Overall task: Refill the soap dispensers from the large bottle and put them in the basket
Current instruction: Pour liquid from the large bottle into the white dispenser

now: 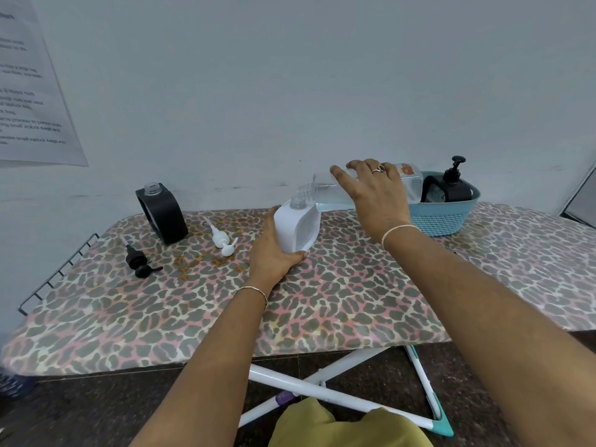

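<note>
– Pumps first, from the left: the black pump [138, 262] lies on the ironing board [322, 301], then the open black dispenser [163, 216] stands upright, then the white pump [222, 239] lies on its side. And our hands?

– Our left hand [274, 253] grips the white dispenser [295, 225] low on its left side, thumb curled along the base. It stands upright on the board with its neck open. Just right of it, the large bottle [329, 195] is tipped almost flat, its mouth right at that neck. Our right hand [377, 191] holds the bottle from above, fingers curled over the body.

– How will they handle, do we think?

– The bottle looks like smooth clear plastic and is partly full. Its liquid will shift, so we should hold it round the wide body. The dispenser is probably light and tips easily, so the low hold suits it. Soap on the outside would make both slippery. Whether liquid flows now, we cannot tell.

– And the basket [438, 221]?

– At the right, beyond our right wrist. A closed black dispenser [454, 185], pump on, stands inside it.
</note>
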The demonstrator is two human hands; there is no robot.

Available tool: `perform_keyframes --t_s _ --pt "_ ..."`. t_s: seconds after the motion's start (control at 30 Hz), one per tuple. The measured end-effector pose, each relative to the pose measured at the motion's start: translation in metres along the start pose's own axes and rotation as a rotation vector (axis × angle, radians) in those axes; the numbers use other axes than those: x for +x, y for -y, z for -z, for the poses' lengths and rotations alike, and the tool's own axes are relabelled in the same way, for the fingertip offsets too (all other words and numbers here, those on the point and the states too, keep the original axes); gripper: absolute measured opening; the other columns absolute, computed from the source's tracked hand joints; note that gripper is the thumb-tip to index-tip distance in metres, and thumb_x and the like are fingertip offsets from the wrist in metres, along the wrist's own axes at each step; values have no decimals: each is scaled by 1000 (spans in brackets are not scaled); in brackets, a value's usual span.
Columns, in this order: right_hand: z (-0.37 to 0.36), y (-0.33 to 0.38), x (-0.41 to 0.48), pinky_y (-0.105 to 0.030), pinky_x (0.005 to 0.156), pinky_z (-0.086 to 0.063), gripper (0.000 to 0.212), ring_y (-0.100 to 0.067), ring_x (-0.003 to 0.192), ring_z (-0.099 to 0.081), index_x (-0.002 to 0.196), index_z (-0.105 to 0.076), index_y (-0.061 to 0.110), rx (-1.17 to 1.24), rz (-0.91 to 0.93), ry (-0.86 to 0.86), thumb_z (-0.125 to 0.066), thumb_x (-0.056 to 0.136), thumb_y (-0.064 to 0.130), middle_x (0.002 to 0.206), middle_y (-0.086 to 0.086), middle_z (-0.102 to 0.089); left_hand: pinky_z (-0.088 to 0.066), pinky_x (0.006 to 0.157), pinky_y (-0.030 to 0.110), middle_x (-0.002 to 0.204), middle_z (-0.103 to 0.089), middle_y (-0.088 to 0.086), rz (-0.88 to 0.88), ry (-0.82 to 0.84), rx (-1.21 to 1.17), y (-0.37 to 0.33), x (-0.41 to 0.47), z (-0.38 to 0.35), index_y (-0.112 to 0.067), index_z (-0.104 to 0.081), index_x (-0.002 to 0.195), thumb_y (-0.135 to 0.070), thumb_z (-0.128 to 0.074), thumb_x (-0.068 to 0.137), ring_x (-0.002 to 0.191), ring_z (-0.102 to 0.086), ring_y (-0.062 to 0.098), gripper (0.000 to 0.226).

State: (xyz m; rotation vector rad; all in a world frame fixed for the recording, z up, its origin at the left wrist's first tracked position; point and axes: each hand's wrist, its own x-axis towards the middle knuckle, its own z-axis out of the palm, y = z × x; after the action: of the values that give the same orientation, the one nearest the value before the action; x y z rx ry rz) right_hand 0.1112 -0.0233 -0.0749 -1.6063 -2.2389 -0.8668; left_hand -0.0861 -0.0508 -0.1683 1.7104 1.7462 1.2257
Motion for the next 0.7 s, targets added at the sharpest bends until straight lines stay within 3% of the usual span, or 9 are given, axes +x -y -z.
perform_keyframes --t_s 0.13,0.7 --pt "-2 0 1 -46 93 -39 84 -35 114 -52 137 -43 20 -4 3 -27 -67 63 -10 129 -14 -54 -46 78 33 132 -53 -3 -14 -7 -5 0 0 0 -36 -24 140 -25 -86 62 109 -57 25 101" --pt "-2 -2 4 -46 94 -39 86 -34 115 -51 137 -42 21 -20 19 -24 -71 62 -8 129 -14 -53 -43 78 31 130 -54 0 -6 -8 24 3 1 -2 -28 -25 140 -27 -85 66 111 -56 27 96"
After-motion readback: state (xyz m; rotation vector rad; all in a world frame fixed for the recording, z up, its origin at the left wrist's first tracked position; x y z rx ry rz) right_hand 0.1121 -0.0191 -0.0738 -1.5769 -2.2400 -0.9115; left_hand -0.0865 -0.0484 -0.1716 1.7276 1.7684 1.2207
